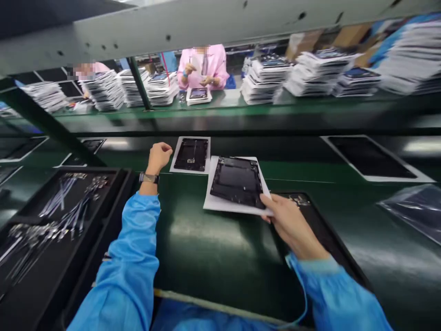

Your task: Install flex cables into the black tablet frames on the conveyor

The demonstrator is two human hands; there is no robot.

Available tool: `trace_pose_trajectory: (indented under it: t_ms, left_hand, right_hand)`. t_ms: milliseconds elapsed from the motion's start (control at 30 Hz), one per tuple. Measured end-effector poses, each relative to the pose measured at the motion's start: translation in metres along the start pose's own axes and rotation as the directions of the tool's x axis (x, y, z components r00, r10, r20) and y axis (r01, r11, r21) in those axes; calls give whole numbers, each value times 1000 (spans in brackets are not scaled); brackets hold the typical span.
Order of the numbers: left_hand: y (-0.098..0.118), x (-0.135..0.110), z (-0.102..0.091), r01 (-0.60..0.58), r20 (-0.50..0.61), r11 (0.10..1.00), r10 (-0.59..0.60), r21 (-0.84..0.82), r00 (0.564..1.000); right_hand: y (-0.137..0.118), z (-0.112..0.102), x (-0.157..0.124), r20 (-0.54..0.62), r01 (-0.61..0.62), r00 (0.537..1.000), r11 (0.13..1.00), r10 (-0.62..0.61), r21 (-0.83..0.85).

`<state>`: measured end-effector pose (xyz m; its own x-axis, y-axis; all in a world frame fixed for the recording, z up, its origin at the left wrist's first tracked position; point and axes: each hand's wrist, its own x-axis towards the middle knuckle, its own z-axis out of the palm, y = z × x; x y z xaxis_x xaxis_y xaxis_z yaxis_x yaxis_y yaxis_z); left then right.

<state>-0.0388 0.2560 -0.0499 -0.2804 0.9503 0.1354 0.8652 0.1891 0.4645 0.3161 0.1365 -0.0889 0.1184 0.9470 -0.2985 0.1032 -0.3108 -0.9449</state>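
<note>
My right hand (292, 225) grips the near right corner of a black tablet housing (237, 180) together with the white sheet (220, 207) beneath it. The housing is tilted, its inner side facing up. My left hand (159, 157), with a wristband, is raised over the green surface with its fingers curled together. Whether anything is in those fingers is hidden. Just right of it lies another black tablet housing (191, 154) on a white sheet, apart from the hand.
Black trays (113, 193) with several metal-ended ribbon cables (74, 211) stand at left. Another black tray (320, 225) lies by my right arm, a clear plastic bag (413, 207) at far right. A beam (206, 23) crosses overhead. Behind, a pink-sleeved person (203, 66) works among stacks (263, 80).
</note>
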Motion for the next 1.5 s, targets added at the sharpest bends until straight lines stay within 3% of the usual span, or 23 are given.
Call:
trace_pose_trajectory:
  t_ms: [67, 167, 267, 333, 500, 567, 667, 800, 933, 1033, 1133, 1233, 1333, 1433, 1500]
  left_hand:
    - [-18, -42, -20, 33, -24, 998, -35, -61, 999]
    - [-44, -111, -35, 147, -58, 988, -150, -47, 987]
    - [-61, -166, -31, 264, 23, 960, -267, 93, 963]
    - [-64, -186, -20, 275, 85, 946, -292, 171, 953]
    - [-63, -195, 2, 191, 105, 959, -216, 207, 971]
    - [-66, -194, 2, 152, 130, 966, -181, 208, 975]
    - [-76, -192, -5, 136, 176, 976, -166, 170, 970]
    - [-77, -195, -28, 188, 191, 982, -191, 35, 963]
    - [-50, -212, -67, 255, 167, 962, -237, -97, 957]
    - [-27, -230, -95, 232, 73, 945, -221, -231, 973]
    - [-12, -242, -109, 187, 1, 899, -204, -396, 979]
    - [0, -243, -97, 106, 15, 789, -123, -606, 992]
    - [16, -236, -59, 153, 207, 695, -6, -703, 978]
    - [35, -229, -13, 247, 464, 683, 150, -687, 873]
    - [46, -226, 13, 286, 534, 641, 231, -712, 813]
  right_hand:
    - [20, 2, -50, 37, -9, 999, 998, 7, 58]
    - [50, 3, -104, 124, -32, 992, 999, 37, -39]
    - [72, 1, -123, 161, 3, 986, 976, 32, -216]
    - [82, -3, -122, 176, 99, 984, 918, -32, -384]
    - [94, -12, -116, 148, 326, 935, 612, -324, -720]
    - [97, -15, -119, 105, 378, 882, 554, -460, -742]
    - [99, -21, -126, 131, 477, 819, 535, -559, -697]
    - [97, -27, -130, 245, 587, 775, 518, -583, -623]
    - [85, -21, -127, 374, 671, 729, 491, -573, -556]
    - [78, -10, -121, 483, 722, 686, 430, -544, -542]
    - [76, 0, -113, 554, 756, 647, 348, -523, -554]
    - [77, 4, -107, 592, 783, 614, 312, -522, -538]
    - [77, 5, -105, 612, 792, 607, 321, -507, -519]
    - [75, 5, -105, 628, 790, 612, 325, -481, -520]
    - [74, 5, -106, 639, 791, 612, 334, -467, -513]
